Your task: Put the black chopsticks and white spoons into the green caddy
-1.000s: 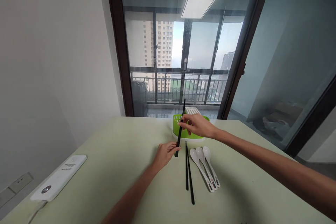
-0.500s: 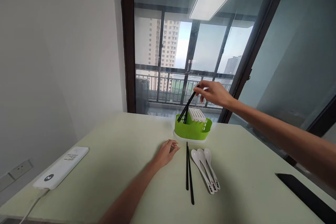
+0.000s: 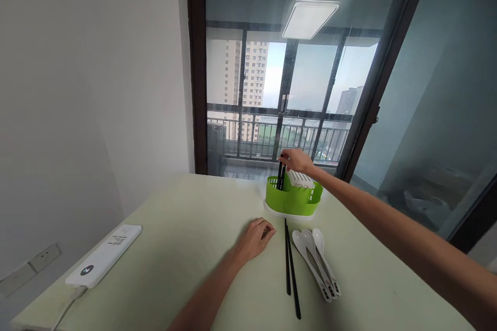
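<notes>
My right hand pinches the upper ends of black chopsticks, which stand nearly upright in the left compartment of a green utensil holder. How many of them the fingers grip is hidden. On the table beside the holder's front left rests my left hand, fingers loosely curled, thumb apart, nothing in it. Just right of it lie two more black chopsticks in a narrow V. Three white spoons lie side by side to the right of those, bowls toward the holder.
The holder has a white slotted piece in its middle and a white base. A white power bank with a cable lies at the table's left edge. Beyond the pale table stands a glass door, with a wall on the left.
My right hand has come down and left, and the chopsticks in it now stand steeper and deeper in the holder. My left hand stays by the holder. The view has shifted slightly.
</notes>
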A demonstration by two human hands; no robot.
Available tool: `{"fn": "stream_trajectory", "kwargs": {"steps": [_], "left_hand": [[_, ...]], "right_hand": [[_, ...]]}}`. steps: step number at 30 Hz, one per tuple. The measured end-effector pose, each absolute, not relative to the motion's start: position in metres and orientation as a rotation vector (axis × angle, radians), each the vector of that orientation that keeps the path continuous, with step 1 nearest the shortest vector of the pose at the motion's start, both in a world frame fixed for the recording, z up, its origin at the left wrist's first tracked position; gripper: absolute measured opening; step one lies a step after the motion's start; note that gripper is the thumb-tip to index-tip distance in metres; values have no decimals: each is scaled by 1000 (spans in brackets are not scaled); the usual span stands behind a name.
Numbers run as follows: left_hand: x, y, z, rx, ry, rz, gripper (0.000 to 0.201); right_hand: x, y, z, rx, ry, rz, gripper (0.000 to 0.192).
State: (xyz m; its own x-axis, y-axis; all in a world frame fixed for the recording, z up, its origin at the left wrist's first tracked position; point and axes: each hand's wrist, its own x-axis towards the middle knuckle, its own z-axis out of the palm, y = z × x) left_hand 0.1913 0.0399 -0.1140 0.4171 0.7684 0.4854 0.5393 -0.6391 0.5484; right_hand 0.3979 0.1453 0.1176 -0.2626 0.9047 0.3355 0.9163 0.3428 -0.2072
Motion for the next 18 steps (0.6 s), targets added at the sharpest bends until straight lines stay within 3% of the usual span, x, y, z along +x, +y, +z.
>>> {"fn": "stream_trajectory", "kwargs": {"steps": [6, 11, 18], "left_hand": [[192, 40, -113, 2448, 1146, 1027, 20], [192, 39, -110, 2488, 1148, 1009, 20], [191, 39, -111, 2533, 1160, 1024, 19]], "right_hand": [[397, 169, 92, -1728, -2193, -41, 37], [395, 168, 90, -1753, -2112, -258, 39], [388, 134, 98, -1471, -2421, -521, 43]]}}
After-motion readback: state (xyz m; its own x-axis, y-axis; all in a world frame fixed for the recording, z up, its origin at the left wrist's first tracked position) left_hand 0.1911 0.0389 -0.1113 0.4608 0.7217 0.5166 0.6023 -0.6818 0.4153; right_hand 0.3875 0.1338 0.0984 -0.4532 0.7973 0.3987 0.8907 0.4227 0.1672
